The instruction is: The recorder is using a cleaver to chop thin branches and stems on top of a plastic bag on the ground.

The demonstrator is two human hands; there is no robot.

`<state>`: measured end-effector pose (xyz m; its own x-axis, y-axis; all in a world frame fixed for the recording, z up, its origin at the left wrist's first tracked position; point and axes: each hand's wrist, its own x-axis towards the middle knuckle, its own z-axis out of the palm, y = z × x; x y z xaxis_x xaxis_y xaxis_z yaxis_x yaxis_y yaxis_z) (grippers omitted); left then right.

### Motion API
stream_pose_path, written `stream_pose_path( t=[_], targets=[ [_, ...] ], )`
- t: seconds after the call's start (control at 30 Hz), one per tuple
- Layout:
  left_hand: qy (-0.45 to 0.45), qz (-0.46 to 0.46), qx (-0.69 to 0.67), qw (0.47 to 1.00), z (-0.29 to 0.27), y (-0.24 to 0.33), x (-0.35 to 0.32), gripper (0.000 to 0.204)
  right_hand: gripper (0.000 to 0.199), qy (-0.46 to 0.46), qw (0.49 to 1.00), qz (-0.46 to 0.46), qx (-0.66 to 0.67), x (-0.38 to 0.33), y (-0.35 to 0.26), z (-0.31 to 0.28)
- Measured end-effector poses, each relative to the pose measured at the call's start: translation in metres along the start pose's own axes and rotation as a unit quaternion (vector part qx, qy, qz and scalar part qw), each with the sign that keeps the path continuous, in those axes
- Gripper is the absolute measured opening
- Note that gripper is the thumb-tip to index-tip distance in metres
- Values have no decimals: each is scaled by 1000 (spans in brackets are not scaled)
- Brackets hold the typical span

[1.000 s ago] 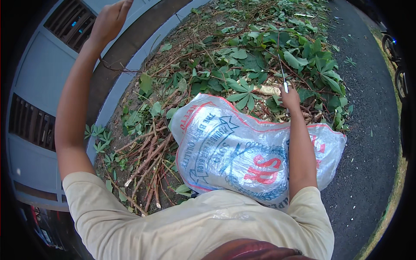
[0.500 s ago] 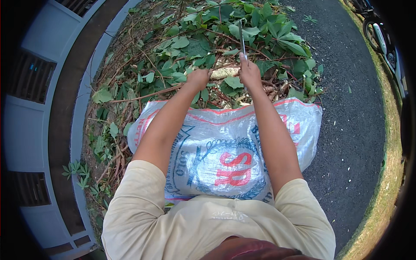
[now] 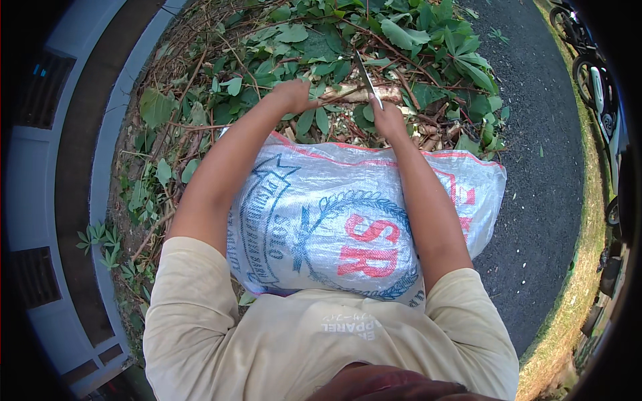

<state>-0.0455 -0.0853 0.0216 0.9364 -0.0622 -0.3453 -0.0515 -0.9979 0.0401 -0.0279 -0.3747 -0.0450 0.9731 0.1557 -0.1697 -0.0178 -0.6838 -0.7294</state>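
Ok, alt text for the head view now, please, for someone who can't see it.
A person's right hand holds a knife by a pale piece of wood, while the left hand grips a thin brown stem. Green leaves lie around; a printed white sack spreads before the tan shirt.

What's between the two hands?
In the head view, between the left hand and right hand lie a thin brown stem, part of a pale log and some green leaves.
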Motion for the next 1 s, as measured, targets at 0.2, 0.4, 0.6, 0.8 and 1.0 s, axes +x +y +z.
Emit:
stream_pose_path(
  t=[0.2, 0.4, 0.6, 0.8, 1.0],
  targets=[
    [-135, 29, -7, 990, 13, -63, -27, 70, 80, 55, 998, 11, 20, 16, 11, -13],
    [-177, 36, -129, 975, 8, -53, -35, 63, 76, 69, 996, -27, -39, 7, 2, -15],
    [-119, 82, -151, 978, 33, -91, -17, 49, 66, 99, 990, -50, 90, -11, -41, -42],
    [-93, 21, -134, 986, 31, -94, 0, 44, 61, 186, 943, -198, 192, -14, -51, -43],
    [-29, 10, -66, 997, 32, -84, -10, 43, 74, -13, 999, 14, 30, 20, 27, 18]
  ],
)
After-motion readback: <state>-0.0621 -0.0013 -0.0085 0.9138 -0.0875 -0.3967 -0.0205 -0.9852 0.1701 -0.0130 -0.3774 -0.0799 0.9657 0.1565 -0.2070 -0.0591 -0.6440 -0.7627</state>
